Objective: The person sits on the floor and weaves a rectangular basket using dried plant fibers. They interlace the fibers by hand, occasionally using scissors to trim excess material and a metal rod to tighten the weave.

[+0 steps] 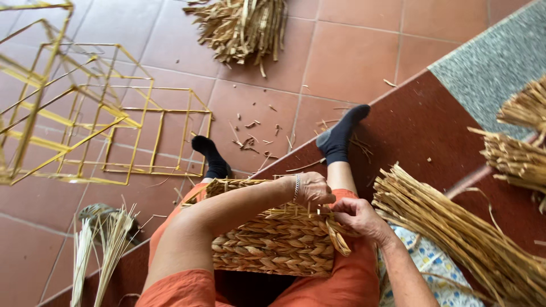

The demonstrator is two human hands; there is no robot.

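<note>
A floor of large reddish-brown terracotta tiles (352,51) fills the upper part of the view, and a dark red painted step (421,131) with a speckled grey strip (500,62) beside it is seen running diagonally at the right. The person is seated on this step in orange trousers, with both feet in dark socks set down in front, the left foot (211,156) on the tiles. A rectangular basket of braided tan straw over a yellow wire frame (273,241) is held on the lap, tipped on its side. The left hand (311,189), with a thin silver bracelet at the wrist, is laid over the basket's upper edge, fingers curled down and pressed on the weave. The right hand (357,217) is closed around a flat strand of dried straw (339,237) at the basket's right corner, pinched between thumb and fingers, just beside the left hand. A long bundle of dried straw stalks (455,233) is laid on the step at the person's right, and more tied bundles (517,150) are seen further right. A loose heap of straw (244,25) lies on the tiles at the top. Empty yellow wire frames (85,113) are stacked at the left, and pale thin reeds (102,244) stand at lower left
</note>
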